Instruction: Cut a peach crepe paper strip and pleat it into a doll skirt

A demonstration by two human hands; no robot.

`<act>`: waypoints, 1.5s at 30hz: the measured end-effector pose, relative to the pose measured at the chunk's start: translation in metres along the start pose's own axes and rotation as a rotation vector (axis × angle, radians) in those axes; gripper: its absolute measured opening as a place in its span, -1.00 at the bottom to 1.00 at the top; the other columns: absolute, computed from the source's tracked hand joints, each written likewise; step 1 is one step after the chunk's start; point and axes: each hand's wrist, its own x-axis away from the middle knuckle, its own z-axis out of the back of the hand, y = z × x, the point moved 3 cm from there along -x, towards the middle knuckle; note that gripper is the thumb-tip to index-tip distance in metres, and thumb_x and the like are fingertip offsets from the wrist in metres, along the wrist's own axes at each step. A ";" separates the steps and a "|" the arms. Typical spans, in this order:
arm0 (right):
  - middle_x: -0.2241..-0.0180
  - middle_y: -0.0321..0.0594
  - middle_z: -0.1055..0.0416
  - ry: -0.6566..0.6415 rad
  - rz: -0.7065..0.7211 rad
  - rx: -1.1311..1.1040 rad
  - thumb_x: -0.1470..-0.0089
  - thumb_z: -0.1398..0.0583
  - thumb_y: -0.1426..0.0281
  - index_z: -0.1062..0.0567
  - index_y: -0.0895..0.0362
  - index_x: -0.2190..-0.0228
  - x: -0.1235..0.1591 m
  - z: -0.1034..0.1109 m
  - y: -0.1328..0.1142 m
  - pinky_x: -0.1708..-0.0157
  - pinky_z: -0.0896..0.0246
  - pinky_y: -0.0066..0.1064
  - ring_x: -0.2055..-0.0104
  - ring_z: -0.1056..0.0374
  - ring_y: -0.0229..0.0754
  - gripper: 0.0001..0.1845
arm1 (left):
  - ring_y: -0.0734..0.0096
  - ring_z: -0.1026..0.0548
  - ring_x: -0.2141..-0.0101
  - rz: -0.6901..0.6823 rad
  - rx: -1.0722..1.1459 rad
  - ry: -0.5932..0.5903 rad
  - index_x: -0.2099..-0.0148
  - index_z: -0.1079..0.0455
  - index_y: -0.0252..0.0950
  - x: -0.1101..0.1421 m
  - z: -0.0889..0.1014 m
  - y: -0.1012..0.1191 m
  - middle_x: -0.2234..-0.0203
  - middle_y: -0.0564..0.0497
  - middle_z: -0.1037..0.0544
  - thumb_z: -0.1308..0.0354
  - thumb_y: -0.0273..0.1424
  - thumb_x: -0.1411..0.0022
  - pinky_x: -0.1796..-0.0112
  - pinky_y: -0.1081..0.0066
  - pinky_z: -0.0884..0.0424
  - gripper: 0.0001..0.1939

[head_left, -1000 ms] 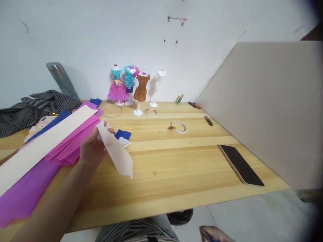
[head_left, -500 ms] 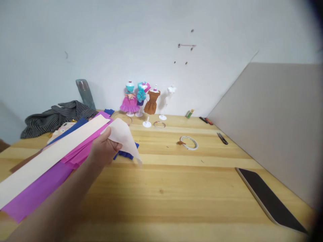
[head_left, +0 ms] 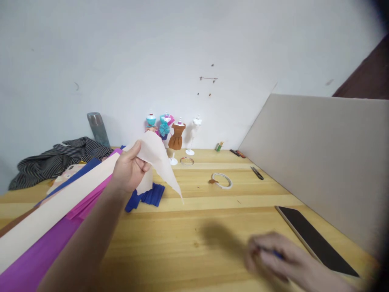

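My left hand pinches a pale cream piece of crepe paper between thumb and fingers; a pointed end of it hangs down to the right. Under and beside the left forearm lie a long cream paper strip, purple paper and magenta paper. Crumpled dark blue paper rests on the table just beyond the hand. At lower right my right hand is closed and blurred by motion. A small dark and blue thing shows in its fingers, too smeared to name.
Small dress-form stands, one with a brown dress, line the wall. A white tape ring, a dark small tool and a phone-like slab lie on the right. A striped cloth and bottle sit back left.
My right hand has come into view at lower right. My left hand has lifted the cream paper slightly, and more of it hangs to the right. The camera has tilted up and turned right.
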 end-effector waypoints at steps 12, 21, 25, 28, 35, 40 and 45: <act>0.54 -0.28 -0.35 0.142 0.449 -0.594 0.20 -0.30 0.08 -0.56 0.18 0.21 -0.216 0.001 -0.124 0.66 0.33 -0.48 0.67 0.13 -0.46 -0.46 | 0.58 -0.35 0.68 -0.005 -0.281 -0.062 0.39 -0.47 -0.43 -0.005 0.020 -0.004 0.65 0.02 -0.47 -0.26 -0.36 -0.08 0.74 0.61 -0.17 -0.82; 0.57 -0.34 -0.30 0.069 0.388 -0.428 0.29 -0.37 0.24 -0.55 0.22 0.47 -0.225 -0.009 -0.108 0.57 0.09 -0.52 0.56 -0.10 -0.40 -0.67 | 0.60 -0.28 0.73 -0.001 -0.500 -0.017 0.45 -0.49 -0.40 -0.021 0.042 -0.004 0.69 0.02 -0.45 -0.32 -0.28 0.01 0.76 0.59 -0.12 -0.76; 0.55 -0.30 -0.34 0.121 0.329 -0.191 0.07 -0.23 0.19 -0.55 0.22 0.27 -0.233 0.002 -0.096 0.60 0.11 -0.51 0.59 -0.07 -0.38 -0.61 | 0.59 -0.28 0.74 -0.025 -0.512 0.060 0.50 -0.46 -0.40 -0.026 0.050 -0.002 0.73 0.04 -0.43 -0.32 -0.35 0.06 0.77 0.60 -0.10 -0.80; 0.35 -0.17 -0.47 0.257 0.197 0.326 -0.01 -0.17 0.26 -0.54 0.19 0.18 -0.244 0.018 -0.077 0.43 -0.13 -0.48 0.40 -0.31 -0.26 -0.63 | 0.60 -0.29 0.74 -0.127 -0.546 0.147 0.50 -0.45 -0.38 -0.027 0.053 0.010 0.70 0.05 -0.46 -0.33 -0.38 0.11 0.78 0.62 -0.12 -0.83; 0.32 0.03 -0.53 0.205 -0.171 0.746 0.12 -0.22 0.40 -0.59 0.21 0.35 -0.264 0.041 -0.010 0.33 -0.22 -0.36 0.26 -0.43 0.00 -0.76 | 0.59 -0.34 0.71 -0.399 -0.626 0.297 0.43 -0.45 -0.40 -0.019 0.044 0.049 0.64 0.09 -0.47 -0.30 -0.43 0.18 0.82 0.62 -0.16 -0.81; 0.03 0.14 -0.40 0.217 -0.007 0.816 0.07 -0.15 0.50 -0.46 0.22 0.02 -0.262 0.017 -0.031 0.07 -0.20 -0.19 -0.02 -0.33 0.10 -0.51 | 0.58 -0.37 0.71 -0.622 -0.585 0.381 0.42 -0.47 -0.41 -0.007 0.035 0.074 0.60 0.07 -0.49 -0.28 -0.47 0.21 0.85 0.59 -0.18 -0.81; -0.23 -0.04 -0.14 -0.051 0.677 0.684 0.13 -0.12 0.62 -0.23 0.13 -0.19 -0.264 -0.055 -0.072 -0.09 -0.13 -0.35 -0.20 -0.17 -0.10 -0.22 | 0.61 -0.30 0.76 -0.700 -0.571 0.354 0.50 -0.44 -0.41 0.000 0.028 0.086 0.66 0.09 -0.45 -0.27 -0.51 0.23 0.86 0.56 -0.15 -0.87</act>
